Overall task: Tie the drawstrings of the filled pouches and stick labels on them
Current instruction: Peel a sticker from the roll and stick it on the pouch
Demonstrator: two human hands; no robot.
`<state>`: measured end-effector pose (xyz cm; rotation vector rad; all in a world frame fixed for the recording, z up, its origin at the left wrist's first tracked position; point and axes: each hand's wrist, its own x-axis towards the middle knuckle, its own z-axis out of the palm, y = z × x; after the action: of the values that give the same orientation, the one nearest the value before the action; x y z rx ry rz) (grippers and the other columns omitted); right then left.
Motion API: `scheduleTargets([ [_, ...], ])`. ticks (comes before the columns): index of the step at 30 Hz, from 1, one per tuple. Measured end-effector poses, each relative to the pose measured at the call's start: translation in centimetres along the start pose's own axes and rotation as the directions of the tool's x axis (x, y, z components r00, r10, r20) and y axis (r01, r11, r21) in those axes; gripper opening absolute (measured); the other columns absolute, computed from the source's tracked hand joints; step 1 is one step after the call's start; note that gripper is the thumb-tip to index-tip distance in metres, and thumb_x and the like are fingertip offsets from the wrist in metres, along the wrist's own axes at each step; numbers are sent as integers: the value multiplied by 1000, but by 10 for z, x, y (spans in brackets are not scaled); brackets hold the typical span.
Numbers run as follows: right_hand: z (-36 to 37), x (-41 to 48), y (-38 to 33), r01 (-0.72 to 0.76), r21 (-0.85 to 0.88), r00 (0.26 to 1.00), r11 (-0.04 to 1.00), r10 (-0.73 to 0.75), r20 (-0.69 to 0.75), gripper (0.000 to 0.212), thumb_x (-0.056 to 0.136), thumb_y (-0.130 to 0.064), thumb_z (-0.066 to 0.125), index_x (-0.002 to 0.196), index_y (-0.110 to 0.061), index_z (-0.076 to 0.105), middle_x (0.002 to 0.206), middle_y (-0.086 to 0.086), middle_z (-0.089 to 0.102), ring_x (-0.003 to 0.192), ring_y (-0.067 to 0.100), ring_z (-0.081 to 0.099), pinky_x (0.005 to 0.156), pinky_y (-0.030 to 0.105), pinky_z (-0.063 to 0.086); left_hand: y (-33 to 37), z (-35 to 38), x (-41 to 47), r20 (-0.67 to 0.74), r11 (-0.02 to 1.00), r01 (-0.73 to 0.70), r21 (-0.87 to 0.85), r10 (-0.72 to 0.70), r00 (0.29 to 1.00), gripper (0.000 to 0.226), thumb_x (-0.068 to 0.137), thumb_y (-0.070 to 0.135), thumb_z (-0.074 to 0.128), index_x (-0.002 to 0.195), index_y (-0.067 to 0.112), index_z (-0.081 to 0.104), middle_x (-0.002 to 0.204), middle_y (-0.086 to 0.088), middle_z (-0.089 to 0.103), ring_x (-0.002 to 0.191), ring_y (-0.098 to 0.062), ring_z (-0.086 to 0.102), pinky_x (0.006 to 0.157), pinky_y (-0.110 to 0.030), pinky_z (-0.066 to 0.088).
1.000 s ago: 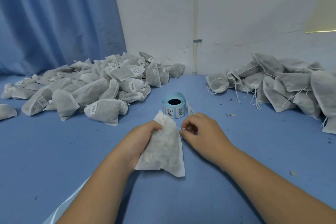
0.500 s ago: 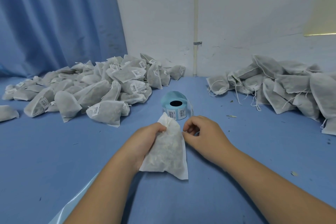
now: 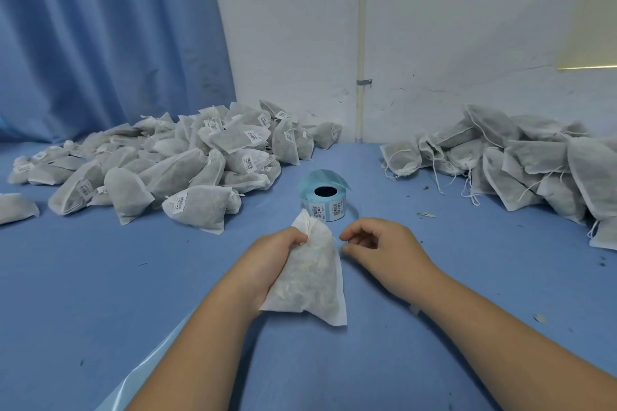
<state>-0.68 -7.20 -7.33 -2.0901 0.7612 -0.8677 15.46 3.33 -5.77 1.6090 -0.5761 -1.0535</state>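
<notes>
Left hand (image 3: 283, 255) grips the pouch (image 3: 310, 277) at its neck; right hand (image 3: 379, 248) loosely curled, empty, just beside. Label roll (image 3: 330, 209) sits straight ahead, nearer the right hand.

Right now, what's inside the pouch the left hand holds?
Pouch, gripped by left hand: greyish loose fill shows through the thin fabric. Gathered neck hides the opening; what the fill is cannot be told.
</notes>
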Motion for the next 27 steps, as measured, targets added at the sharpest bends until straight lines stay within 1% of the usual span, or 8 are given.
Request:
scheduleTargets([
  [4,3,-2,-2,26,-42,999,999,-27,-35,33,82,-4,64,83,-37,64,77,-12,62,66,-3,54,66,4,40,0,1,-2,19,1000,-3,-29,3,1000,18,86,24,62,80,9,69,72,-9,67,70,-26,64,71,-35,48],
  [10,2,-5,-5,-50,-71,998,996,46,-45,50,81,-4,60,122,-33,53,77,-10,61,63,-1,54,63,6,40,1,1,-2,-8,1000,-29,3,29,1000,20,87,25,60,75,11,68,65,-5,68,60,-21,64,63,-29,48],
  [13,-2,-9,-7,-100,-116,993,988,93,-68,58,80,-6,59,130,-31,46,80,-9,61,69,2,55,64,12,40,1,3,-4,-35,998,-50,33,51,998,20,88,25,59,75,12,67,60,-2,67,59,-20,64,60,-27,47],
  [15,-8,-16,-9,-128,-110,989,986,118,-95,58,80,-8,60,132,-30,44,79,-8,60,69,3,55,62,14,40,2,5,-6,-41,998,-53,46,54,998,20,88,25,58,76,12,66,61,-3,66,62,-22,63,62,-28,47],
  [18,-19,-29,-13,-194,-100,977,976,182,-116,55,81,-8,59,126,-34,44,82,-7,59,69,5,55,47,14,43,3,6,-9,-61,995,-67,68,71,996,19,88,25,57,79,11,66,70,-6,67,69,-24,63,68,-31,47],
  [20,-29,-40,-14,-238,-79,966,968,227,-119,53,80,-5,58,121,-36,44,85,-4,59,69,9,57,43,16,44,3,8,-12,-90,990,-106,96,115,989,18,89,25,55,79,12,64,75,-6,65,72,-24,61,71,-33,45],
  [24,-47,-57,-19,-240,-13,961,971,235,-146,45,81,-4,60,118,-29,53,79,-7,61,59,1,53,54,12,39,5,17,-20,-179,957,-246,157,272,945,17,89,25,52,81,13,58,76,-3,58,67,-18,53,61,-32,39],
  [27,-55,-66,-28,-221,98,964,970,232,-127,42,80,-1,62,113,-27,56,74,-6,63,62,9,58,61,22,45,3,27,-29,-168,940,-308,144,330,929,14,89,28,53,83,16,58,75,-1,54,65,-16,50,59,-31,39],
])
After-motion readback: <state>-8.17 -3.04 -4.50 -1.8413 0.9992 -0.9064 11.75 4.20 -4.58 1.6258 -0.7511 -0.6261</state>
